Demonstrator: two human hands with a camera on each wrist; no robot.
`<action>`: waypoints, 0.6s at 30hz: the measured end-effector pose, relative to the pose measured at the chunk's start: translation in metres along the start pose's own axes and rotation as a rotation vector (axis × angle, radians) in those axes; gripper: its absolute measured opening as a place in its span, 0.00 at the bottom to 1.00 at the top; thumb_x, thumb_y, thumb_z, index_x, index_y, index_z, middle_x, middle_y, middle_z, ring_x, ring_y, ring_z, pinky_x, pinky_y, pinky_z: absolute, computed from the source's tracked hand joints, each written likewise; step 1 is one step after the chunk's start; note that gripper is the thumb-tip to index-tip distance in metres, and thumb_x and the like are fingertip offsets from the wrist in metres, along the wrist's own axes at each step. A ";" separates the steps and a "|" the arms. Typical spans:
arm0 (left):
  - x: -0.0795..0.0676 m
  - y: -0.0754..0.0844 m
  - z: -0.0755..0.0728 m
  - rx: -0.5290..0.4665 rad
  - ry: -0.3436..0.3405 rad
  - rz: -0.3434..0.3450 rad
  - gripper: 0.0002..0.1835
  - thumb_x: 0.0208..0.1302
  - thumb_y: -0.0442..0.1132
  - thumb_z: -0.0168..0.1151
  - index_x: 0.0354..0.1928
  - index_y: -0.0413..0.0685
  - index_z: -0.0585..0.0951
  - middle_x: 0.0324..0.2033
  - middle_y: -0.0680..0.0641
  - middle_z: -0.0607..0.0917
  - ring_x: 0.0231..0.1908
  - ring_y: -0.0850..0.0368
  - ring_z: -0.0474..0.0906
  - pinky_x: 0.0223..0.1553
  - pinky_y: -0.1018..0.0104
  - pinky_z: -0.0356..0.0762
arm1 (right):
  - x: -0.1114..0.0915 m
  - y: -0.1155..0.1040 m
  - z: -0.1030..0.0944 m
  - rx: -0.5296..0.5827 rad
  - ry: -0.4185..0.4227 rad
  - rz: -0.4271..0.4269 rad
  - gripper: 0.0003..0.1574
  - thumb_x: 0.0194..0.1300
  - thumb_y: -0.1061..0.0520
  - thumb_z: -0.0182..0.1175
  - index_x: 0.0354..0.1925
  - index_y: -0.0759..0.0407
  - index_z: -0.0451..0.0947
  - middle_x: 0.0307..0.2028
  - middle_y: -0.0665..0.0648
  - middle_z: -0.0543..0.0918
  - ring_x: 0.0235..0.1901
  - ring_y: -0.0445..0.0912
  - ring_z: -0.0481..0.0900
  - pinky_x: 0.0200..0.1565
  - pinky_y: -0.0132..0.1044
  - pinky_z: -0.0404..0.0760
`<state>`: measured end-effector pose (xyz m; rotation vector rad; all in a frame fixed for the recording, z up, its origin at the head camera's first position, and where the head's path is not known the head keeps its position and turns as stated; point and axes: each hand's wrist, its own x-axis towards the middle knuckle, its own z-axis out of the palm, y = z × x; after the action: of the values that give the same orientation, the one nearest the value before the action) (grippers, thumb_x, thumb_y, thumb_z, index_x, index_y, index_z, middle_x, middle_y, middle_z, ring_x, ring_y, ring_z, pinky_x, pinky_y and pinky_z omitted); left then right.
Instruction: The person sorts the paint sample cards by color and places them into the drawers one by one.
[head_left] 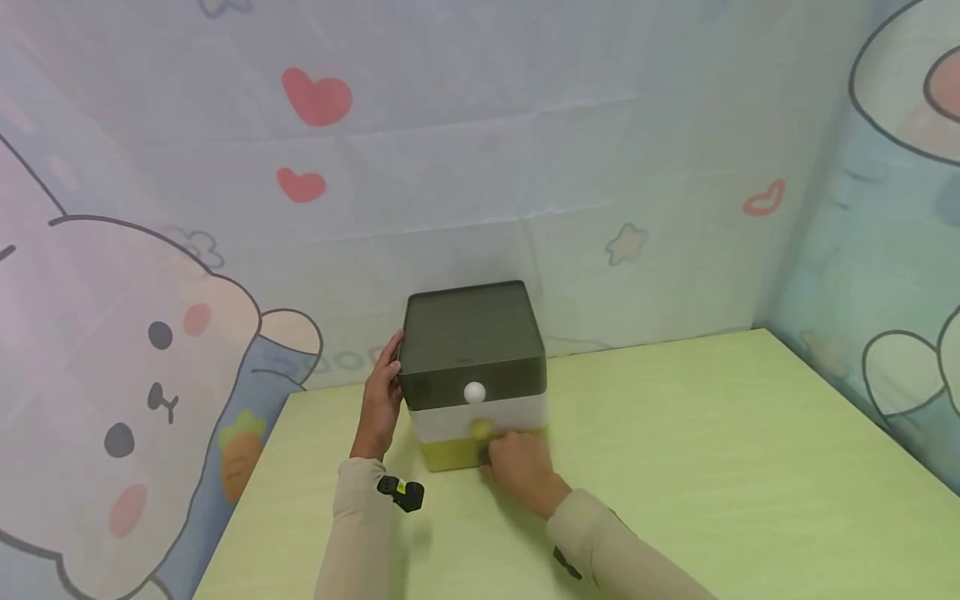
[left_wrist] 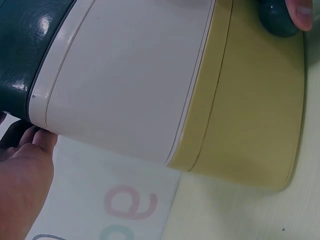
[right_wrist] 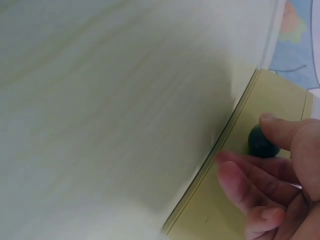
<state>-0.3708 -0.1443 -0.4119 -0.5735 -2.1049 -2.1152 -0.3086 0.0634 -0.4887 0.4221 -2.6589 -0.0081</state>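
A small stacked drawer box [head_left: 472,329] stands on the table, dark green on top, white in the middle and yellow at the bottom. My left hand [head_left: 381,404] rests along the left side of its green tier, fingers pointing up and away. At the bottom tier, my right hand [head_left: 522,468] has its thumb and fingers about the dark green knob [right_wrist: 262,142] of the yellow drawer [left_wrist: 250,110]. A white knob [head_left: 475,392] sits on the green drawer front, and a yellow knob [head_left: 482,429] on the white one. All three fronts look flush with the box.
The pale yellow-green table [head_left: 675,433] stretches out to the right of the box. Close behind it hangs a printed cloth backdrop [head_left: 465,167], with another cloth panel [head_left: 885,275] at the right edge.
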 end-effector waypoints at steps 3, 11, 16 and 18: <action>0.000 0.000 0.000 0.003 0.000 0.001 0.29 0.79 0.46 0.29 0.79 0.64 0.55 0.80 0.53 0.51 0.80 0.52 0.48 0.79 0.46 0.48 | 0.000 0.001 0.001 0.002 0.001 -0.001 0.26 0.53 0.38 0.73 0.15 0.53 0.78 0.17 0.51 0.82 0.18 0.47 0.80 0.17 0.40 0.75; 0.000 0.000 0.001 -0.001 0.001 -0.004 0.29 0.79 0.45 0.30 0.80 0.63 0.55 0.80 0.53 0.51 0.80 0.52 0.48 0.79 0.47 0.49 | -0.002 0.005 0.003 0.025 -0.016 -0.015 0.30 0.54 0.36 0.72 0.13 0.53 0.75 0.16 0.50 0.79 0.18 0.46 0.79 0.16 0.40 0.74; 0.001 0.000 0.000 -0.005 -0.003 -0.010 0.29 0.79 0.44 0.30 0.79 0.63 0.56 0.80 0.53 0.51 0.80 0.52 0.49 0.79 0.47 0.49 | -0.011 0.022 -0.011 0.172 -0.104 -0.133 0.25 0.56 0.38 0.70 0.17 0.51 0.75 0.17 0.48 0.79 0.18 0.41 0.75 0.16 0.35 0.71; 0.002 0.001 -0.001 -0.001 -0.004 -0.011 0.29 0.79 0.44 0.31 0.79 0.63 0.56 0.80 0.53 0.52 0.80 0.52 0.50 0.79 0.47 0.49 | -0.016 0.034 -0.021 0.267 -0.190 -0.198 0.19 0.57 0.41 0.71 0.23 0.52 0.80 0.21 0.47 0.82 0.20 0.39 0.76 0.19 0.32 0.72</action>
<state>-0.3723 -0.1450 -0.4107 -0.5679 -2.1139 -2.1228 -0.2961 0.1019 -0.4736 0.8074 -2.8014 0.2601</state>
